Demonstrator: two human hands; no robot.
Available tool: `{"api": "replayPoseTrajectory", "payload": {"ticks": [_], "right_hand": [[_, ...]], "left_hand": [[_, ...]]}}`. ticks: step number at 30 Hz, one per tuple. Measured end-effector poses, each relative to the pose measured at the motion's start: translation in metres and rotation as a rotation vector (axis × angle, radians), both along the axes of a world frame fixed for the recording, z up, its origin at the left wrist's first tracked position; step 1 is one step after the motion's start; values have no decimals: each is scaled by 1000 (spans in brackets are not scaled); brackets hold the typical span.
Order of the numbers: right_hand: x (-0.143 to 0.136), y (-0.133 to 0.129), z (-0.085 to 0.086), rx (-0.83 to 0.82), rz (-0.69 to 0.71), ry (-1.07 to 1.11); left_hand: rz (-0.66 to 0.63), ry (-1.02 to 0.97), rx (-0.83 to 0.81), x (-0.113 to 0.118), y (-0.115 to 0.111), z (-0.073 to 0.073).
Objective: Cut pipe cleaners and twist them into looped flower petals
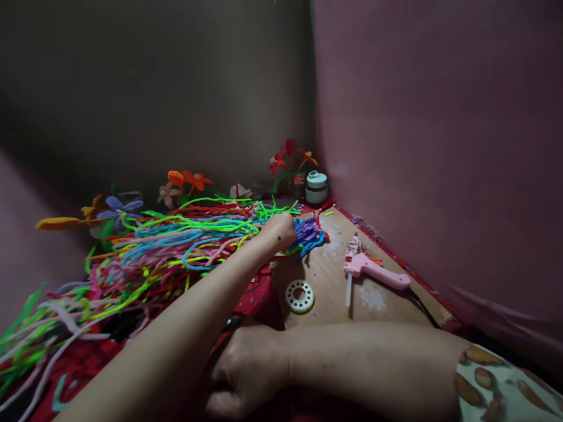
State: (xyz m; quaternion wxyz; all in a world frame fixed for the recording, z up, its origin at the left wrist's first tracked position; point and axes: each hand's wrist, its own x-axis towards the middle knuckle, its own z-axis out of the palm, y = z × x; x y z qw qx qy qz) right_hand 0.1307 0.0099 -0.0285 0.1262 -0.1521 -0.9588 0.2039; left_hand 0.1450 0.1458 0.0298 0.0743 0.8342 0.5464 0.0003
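Observation:
My left hand [281, 231] reaches far forward into a large heap of coloured pipe cleaners [176, 228]. It is closed at the right end of the heap, and purple and blue pipe cleaner ends [309, 232] stick out past it. Its fingertips are hidden from me. Close to my body, my right hand [246, 369] is curled with its fingers folded under, low at the front. What it holds, if anything, is in shadow. A small dark object [233, 322] shows just above its knuckles.
On the brown board [325, 293] lie a pink glue gun [373, 271] with its stick and cord, and a round holed disc [299, 296]. Behind stand a white-lidded jar [316, 187], red flowers [285, 158] and orange flowers [193, 179]. A pink wall [440, 146] borders the right.

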Motion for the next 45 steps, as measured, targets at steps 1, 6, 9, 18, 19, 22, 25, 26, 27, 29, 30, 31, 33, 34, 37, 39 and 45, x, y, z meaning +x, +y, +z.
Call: {"api": "replayPoseTrajectory", "payload": {"ticks": [1, 6, 9, 18, 19, 22, 25, 26, 27, 29, 30, 31, 33, 34, 37, 39, 45], "right_hand": [[0, 0, 2, -3, -7, -23], [2, 0, 8, -8, -6, -28], [1, 0, 7, -7, 0, -7], [-3, -2, -4, -22, -50, 101], [-3, -2, -4, -31, -51, 113], [-2, -1, -3, -39, -48, 138], [-1, 0, -3, -29, -50, 146], [-2, 0, -4, -28, -51, 148], [-2, 0, -5, -27, -51, 147], [-4, 0, -8, -25, -53, 150], [-5, 1, -9, -22, -54, 156], [-6, 1, -10, -19, -53, 166], [-6, 1, -11, -15, -57, 188], [-6, 0, -11, -14, -54, 193], [-5, 0, -10, 0, -56, 192], [-5, 0, -9, 10, -57, 195], [-4, 0, -7, 8, -79, 176]], "left_hand": [[5, 26, -23, 3, 4, -2], [35, 95, -52, 13, 18, -13], [50, 73, -28, 11, 21, -14], [7, -60, -87, -2, 11, -10], [-4, -68, -93, -2, 10, -11], [-18, -76, -88, 1, 7, -17], [7, -77, -40, 2, 9, -23], [22, -79, -18, 1, 10, -25], [35, -85, 1, 0, 11, -26], [56, -104, 21, -3, 15, -28], [61, -118, 24, -5, 16, -28], [65, -133, 25, -7, 17, -28], [73, -164, 27, -9, 18, -27], [78, -178, 28, -10, 18, -26], [88, -216, 11, -11, 17, -25], [91, -239, -15, -11, 16, -25], [102, -272, -56, -13, 19, -29]]}}
